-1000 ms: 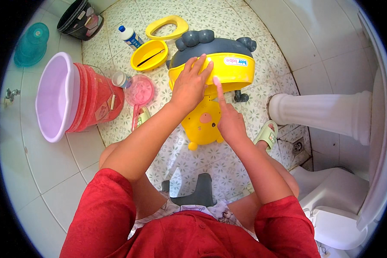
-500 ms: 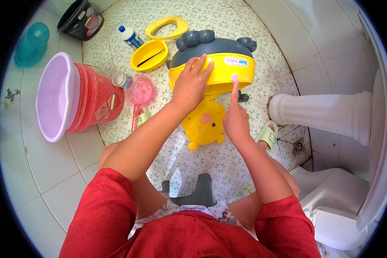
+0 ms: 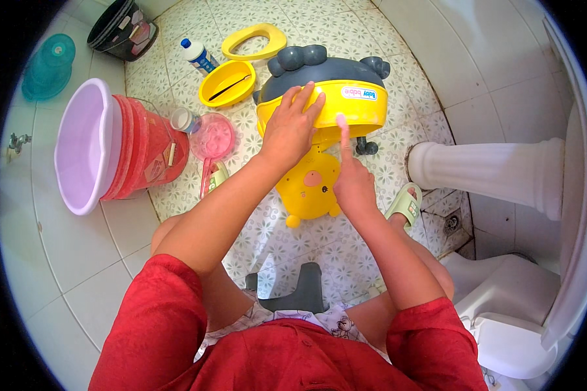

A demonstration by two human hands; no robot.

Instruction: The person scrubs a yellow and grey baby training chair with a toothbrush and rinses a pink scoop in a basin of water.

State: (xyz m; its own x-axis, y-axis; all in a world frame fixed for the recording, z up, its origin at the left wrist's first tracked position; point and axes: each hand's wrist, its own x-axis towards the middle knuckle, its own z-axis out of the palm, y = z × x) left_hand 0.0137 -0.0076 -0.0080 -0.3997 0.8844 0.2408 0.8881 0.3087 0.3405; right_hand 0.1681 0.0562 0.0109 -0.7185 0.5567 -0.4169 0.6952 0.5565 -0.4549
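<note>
Child's yellow-and-grey potty chair [image 3: 357, 108] is lying tipped over on the floor tiles [image 3: 254, 228] before the person, its animal-face panel [image 3: 312, 192] pointing towards the body. The left hand [image 3: 290, 127] is resting spread on the yellow side, its grip open and enclosing nothing, presumably bracing the shell. The right hand [image 3: 355, 186] is extending its index finger to the yellow rim, other fingers curled; whether its grip has hold of the pale-pink patch [image 3: 341, 120] at the fingertip cannot be told. Yellow bowl [image 3: 220, 76] is standing beyond, probably keeping its thin dark implement [image 3: 230, 88] off the floor.
</note>
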